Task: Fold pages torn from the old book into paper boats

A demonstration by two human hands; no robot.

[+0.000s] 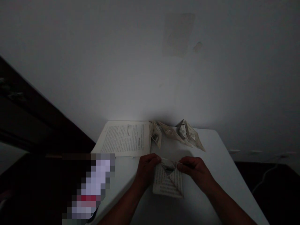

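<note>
Between my two hands is a folded sheet of printed paper, roughly square, with creases and a dark triangular opening near its upper edge. My left hand pinches its upper left corner. At the upper right corner, the thumb and fingers of my right hand are closed on the same paper. The lower part of the sheet hangs or lies over the white table; I cannot tell whether it touches. Beyond my hands stand several folded paper boats, among them one at the left and one at the right.
Printed pages lie at the table's back left. A blurred-out bright panel is by the left edge. The wall rises right behind the table. On the right, a pale cable runs down beside the table.
</note>
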